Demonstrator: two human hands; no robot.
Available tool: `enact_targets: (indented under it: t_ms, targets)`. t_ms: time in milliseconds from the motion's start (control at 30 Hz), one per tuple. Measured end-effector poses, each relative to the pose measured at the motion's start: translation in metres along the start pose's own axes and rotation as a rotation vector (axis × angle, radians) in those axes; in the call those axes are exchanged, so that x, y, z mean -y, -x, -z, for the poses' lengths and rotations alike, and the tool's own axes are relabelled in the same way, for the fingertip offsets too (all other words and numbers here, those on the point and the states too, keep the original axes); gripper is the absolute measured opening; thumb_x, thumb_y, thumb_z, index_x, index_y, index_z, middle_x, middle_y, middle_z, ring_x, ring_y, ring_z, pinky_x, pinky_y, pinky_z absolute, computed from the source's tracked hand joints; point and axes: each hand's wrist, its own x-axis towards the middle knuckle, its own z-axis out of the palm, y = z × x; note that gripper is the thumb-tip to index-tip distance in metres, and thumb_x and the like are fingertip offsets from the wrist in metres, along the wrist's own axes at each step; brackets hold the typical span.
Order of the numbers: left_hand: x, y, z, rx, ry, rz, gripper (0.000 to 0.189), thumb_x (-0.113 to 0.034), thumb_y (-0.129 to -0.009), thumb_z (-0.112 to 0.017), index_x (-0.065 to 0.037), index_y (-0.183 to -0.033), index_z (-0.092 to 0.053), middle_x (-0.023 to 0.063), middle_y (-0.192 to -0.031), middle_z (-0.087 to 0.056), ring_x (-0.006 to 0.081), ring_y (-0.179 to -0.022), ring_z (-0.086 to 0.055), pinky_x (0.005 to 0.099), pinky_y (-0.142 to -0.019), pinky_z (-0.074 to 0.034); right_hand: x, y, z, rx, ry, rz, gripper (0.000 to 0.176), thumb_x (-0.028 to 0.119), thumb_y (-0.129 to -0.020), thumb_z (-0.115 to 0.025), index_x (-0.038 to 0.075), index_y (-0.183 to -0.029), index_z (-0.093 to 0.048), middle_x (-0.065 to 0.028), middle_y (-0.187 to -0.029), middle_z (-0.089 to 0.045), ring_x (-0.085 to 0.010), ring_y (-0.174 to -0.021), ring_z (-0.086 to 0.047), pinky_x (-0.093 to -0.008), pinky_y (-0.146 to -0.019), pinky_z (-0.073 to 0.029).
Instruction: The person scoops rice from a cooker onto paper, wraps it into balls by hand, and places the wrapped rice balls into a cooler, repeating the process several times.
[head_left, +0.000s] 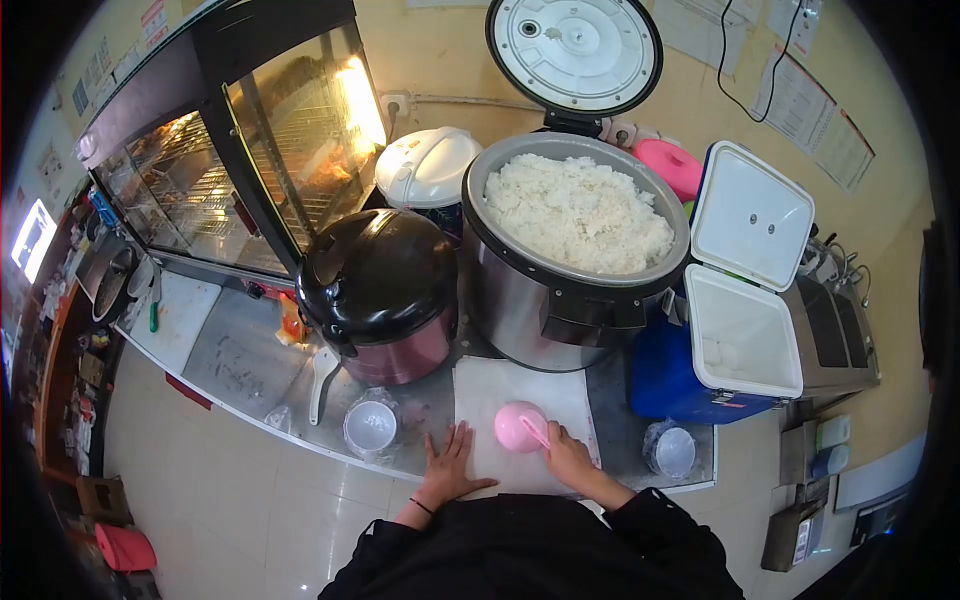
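Note:
My right hand [570, 460] is closed around the handle of a pink scoop [517, 428]. Its rounded bowl rests on or just over a sheet of white paper [575, 385] at the counter's front; what lies under the bowl is hidden. Fingers spread, my left hand [450, 470] lies flat on the paper's left edge. Left of it stands a small white bowl [370, 427] in clear plastic, near a white rice paddle [321, 385]. Behind the paper, a large rice cooker [540, 325] stands with its lid [577, 50] up, heaped with white rice [580, 215].
A pink-and-black cooker [385, 280] stands shut at left, before a lit glass food warmer [295, 140]. At right sits a blue cooler box [660, 365], lid raised, with white round things inside. Another plastic-wrapped bowl [674, 452] is near the counter's right front edge.

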Motion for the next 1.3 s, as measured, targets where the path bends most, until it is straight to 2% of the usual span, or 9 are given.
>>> enact_targets:
  t_ms: [133, 433, 533, 633, 733, 833, 1000, 1200, 1300]
  targets:
    - [0.000, 0.000, 0.002, -0.001, 0.021, 0.003, 0.105, -0.074, -0.060, -0.048, 0.000, -0.131, -0.024, 0.0150, -0.139, -0.019, 0.0266, -0.130, -0.015, 0.0602, -0.097, -0.001, 0.004, -0.007, -0.014, 0.038, 0.202, -0.065, 0.034, 0.009, -0.077, -0.046, -0.006, -0.105, -0.033, -0.0198, -0.073, -0.053, -0.0309, -0.052, -0.058, -0.0364, -0.044, -0.049]
    - [-0.002, -0.003, 0.006, 0.061, 0.035, 0.031, 0.108, -0.074, -0.059, -0.049, 0.001, -0.132, -0.022, 0.0163, -0.140, -0.016, 0.0279, -0.131, -0.013, 0.0590, -0.098, 0.000, 0.014, -0.015, -0.037, 0.016, 0.361, -0.135, 0.042, 0.007, -0.078, -0.044, -0.010, -0.113, -0.029, -0.0209, -0.071, -0.054, -0.0293, -0.051, -0.059, -0.0323, -0.042, -0.049]
    - [-0.004, -0.003, 0.009, 0.062, 0.072, 0.050, 0.108, -0.074, -0.058, -0.050, 0.000, -0.132, -0.022, 0.0162, -0.140, -0.016, 0.0278, -0.131, -0.012, 0.0581, -0.099, 0.000, 0.013, -0.010, -0.044, -0.035, 0.176, -0.153, 0.042, 0.005, -0.076, -0.046, -0.012, -0.109, -0.028, -0.0221, -0.072, -0.054, -0.0316, -0.050, -0.059, -0.0369, -0.038, -0.046]
    - [-0.001, 0.000, 0.005, 0.065, 0.037, 0.035, 0.108, -0.074, -0.058, -0.050, 0.000, -0.132, -0.022, 0.0164, -0.140, -0.015, 0.0287, -0.131, -0.011, 0.0573, -0.099, 0.000, -0.007, -0.012, -0.024, 0.136, -0.218, -0.068, 0.038, 0.006, -0.077, -0.046, -0.006, -0.107, -0.025, -0.0226, -0.075, -0.055, -0.0311, -0.049, -0.059, -0.0378, -0.037, -0.045]
    - [0.001, 0.001, 0.004, 0.064, 0.034, 0.017, 0.108, -0.074, -0.059, -0.050, 0.000, -0.132, -0.022, 0.0165, -0.140, -0.014, 0.0298, -0.131, -0.010, 0.0575, -0.099, 0.000, -0.009, -0.018, 0.034, 0.294, -0.818, -0.331, 0.036, 0.008, -0.077, -0.046, 0.001, -0.104, -0.024, -0.0223, -0.072, -0.055, -0.0321, -0.050, -0.058, -0.0398, -0.041, -0.044]
    - [0.001, 0.003, 0.004, 0.063, 0.037, 0.008, 0.108, -0.074, -0.059, -0.050, 0.000, -0.132, -0.022, 0.0169, -0.140, -0.014, 0.0307, -0.131, -0.010, 0.0575, -0.099, 0.000, -0.007, -0.021, 0.057, 0.229, -0.662, -0.335, 0.036, 0.008, -0.077, -0.046, 0.003, -0.105, -0.024, -0.0209, -0.068, -0.054, -0.0331, -0.051, -0.057, -0.0406, -0.043, -0.045]
    - [0.001, 0.003, 0.003, 0.060, 0.032, 0.007, 0.107, -0.073, -0.059, -0.051, 0.001, -0.132, -0.022, 0.0176, -0.139, -0.016, 0.0310, -0.130, -0.011, 0.0577, -0.099, -0.001, 0.002, -0.022, 0.012, 0.073, 0.132, 0.283, 0.035, 0.008, -0.076, -0.044, 0.001, -0.109, -0.040, -0.0201, -0.073, -0.056, -0.0335, -0.055, -0.059, -0.0416, -0.043, -0.046]
    - [0.000, 0.002, 0.008, 0.062, 0.053, 0.018, 0.107, -0.072, -0.059, -0.053, -0.001, -0.132, -0.022, 0.0168, -0.139, -0.017, 0.0308, -0.130, -0.012, 0.0576, -0.099, -0.001, -0.010, -0.017, 0.016, 0.080, 0.285, 0.193, 0.035, 0.006, -0.076, -0.044, 0.000, -0.110, -0.038, -0.0187, -0.071, -0.055, -0.0340, -0.054, -0.059, -0.0421, -0.045, -0.047]
    - [0.000, 0.002, 0.007, 0.064, 0.051, 0.023, 0.107, -0.072, -0.058, -0.053, -0.002, -0.133, -0.021, 0.0162, -0.140, -0.016, 0.0306, -0.130, -0.012, 0.0571, -0.099, -0.001, -0.027, -0.019, -0.009, 0.112, 0.119, 0.139, 0.033, 0.005, -0.077, -0.043, 0.001, -0.109, -0.035, -0.0202, -0.072, -0.055, -0.0344, -0.055, -0.059, -0.0427, -0.046, -0.047]
